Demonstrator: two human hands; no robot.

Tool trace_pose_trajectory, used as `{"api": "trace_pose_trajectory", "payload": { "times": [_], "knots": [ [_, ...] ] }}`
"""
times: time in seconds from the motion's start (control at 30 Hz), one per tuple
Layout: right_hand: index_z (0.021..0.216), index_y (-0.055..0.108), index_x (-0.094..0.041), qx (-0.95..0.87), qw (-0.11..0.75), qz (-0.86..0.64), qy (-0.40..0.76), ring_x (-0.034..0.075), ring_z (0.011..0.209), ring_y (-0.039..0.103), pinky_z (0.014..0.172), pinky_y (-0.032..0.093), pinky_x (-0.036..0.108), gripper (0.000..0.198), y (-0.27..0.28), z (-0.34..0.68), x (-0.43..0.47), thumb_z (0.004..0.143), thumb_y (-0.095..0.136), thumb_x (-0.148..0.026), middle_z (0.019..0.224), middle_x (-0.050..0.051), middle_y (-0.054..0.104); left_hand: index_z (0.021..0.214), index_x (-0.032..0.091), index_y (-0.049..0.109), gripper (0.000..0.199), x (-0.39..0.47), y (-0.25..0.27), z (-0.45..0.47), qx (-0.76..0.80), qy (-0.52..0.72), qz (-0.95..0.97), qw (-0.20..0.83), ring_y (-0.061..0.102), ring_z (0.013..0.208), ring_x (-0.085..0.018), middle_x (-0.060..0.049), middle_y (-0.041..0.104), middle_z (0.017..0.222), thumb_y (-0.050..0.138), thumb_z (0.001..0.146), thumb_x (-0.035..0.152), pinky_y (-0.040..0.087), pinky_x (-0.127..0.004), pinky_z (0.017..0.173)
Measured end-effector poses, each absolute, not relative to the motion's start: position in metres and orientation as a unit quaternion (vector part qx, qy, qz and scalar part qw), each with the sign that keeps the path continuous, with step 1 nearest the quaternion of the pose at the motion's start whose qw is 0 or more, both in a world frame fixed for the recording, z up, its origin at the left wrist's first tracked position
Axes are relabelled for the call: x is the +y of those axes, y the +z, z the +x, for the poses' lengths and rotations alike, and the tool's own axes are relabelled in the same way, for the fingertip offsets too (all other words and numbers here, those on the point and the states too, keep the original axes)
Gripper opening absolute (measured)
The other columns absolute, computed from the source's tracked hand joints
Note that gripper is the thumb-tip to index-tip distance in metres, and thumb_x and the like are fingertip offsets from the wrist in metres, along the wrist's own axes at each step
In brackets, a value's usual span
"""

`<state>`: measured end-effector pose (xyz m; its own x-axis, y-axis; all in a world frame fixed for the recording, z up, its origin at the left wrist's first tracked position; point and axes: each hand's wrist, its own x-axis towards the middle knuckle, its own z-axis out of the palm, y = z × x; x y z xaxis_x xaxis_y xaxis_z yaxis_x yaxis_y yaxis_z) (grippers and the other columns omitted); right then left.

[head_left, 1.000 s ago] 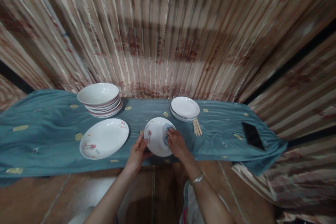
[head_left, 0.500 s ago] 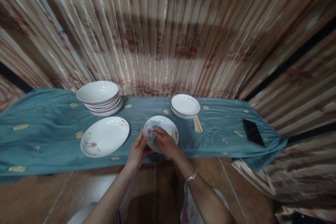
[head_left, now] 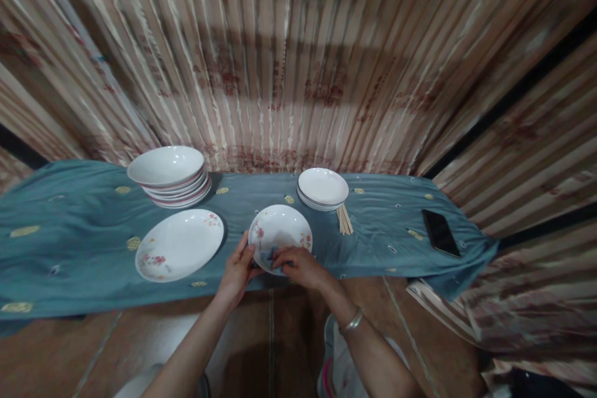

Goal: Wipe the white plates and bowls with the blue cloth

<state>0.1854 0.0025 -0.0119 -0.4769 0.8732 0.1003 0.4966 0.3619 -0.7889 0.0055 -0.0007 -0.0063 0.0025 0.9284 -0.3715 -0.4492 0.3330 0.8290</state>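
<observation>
Pressing blue cloth (head_left: pixel 267 257) to flower-printed plate (head_left: pixel 281 226)
Clamping its left edge in left hand (head_left: pixel 237 268), gripping the cloth (mostly hidden) in right hand (head_left: pixel 301 266), near the front edge of the teal tablecloth (head_left: pixel 370 252).

Beyond the right grip (head_left: pixel 301 266), a pleated beige-brown curtain (head_left: pixel 275 31) with reddish prints fills the background. Beside the grip, teal cloth (head_left: pixel 377 227) drapes the table (head_left: pixel 88 230). Nearer than the grip, brown floor (head_left: pixel 298 323) tiles show; a black bar (head_left: pixel 504 106) slants well to its right.
</observation>
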Motion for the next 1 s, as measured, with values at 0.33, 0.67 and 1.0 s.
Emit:
{"api": "trace_pose_trajectory", "payload": {
  "times": [0.33,0.67,1.0],
  "knots": [
    [0.080,0.074,-0.020,-0.784,0.220,-0.549,0.189,0.019,0.101,0.068,0.103,0.045,0.035,0.032,-0.022,0.211,0.006,0.075,0.050,0.001,0.101,0.005,0.076,0.145,0.025,0.047,0.095,-0.002,0.003,0.007,0.483,0.514,0.265,0.658,0.065,0.107,-0.030,-0.012,0.063,0.132,0.085,0.060,0.042,0.060,-0.032,0.067],
    [0.119,0.064,-0.014,-0.742,0.302,-0.593,0.085,0.024,0.122,0.056,0.107,0.045,0.041,0.042,-0.049,0.198,0.035,0.085,0.043,-0.002,0.132,0.016,0.060,0.144,0.025,0.048,0.097,-0.002,0.004,0.009,0.483,0.511,0.272,0.657,0.061,0.114,-0.034,-0.014,0.059,0.137,0.087,0.058,0.044,0.060,-0.038,0.075],
    [0.147,0.041,-0.014,-0.683,0.442,-0.546,0.201,0.025,0.144,0.036,0.118,0.032,0.044,0.058,-0.057,0.171,0.063,0.089,0.044,-0.016,0.157,0.014,0.035,0.148,0.028,0.042,0.105,-0.005,0.005,0.008,0.462,0.504,0.277,0.675,0.060,0.119,-0.035,-0.016,0.052,0.146,0.089,0.055,0.039,0.059,-0.038,0.079]
  ]
}}
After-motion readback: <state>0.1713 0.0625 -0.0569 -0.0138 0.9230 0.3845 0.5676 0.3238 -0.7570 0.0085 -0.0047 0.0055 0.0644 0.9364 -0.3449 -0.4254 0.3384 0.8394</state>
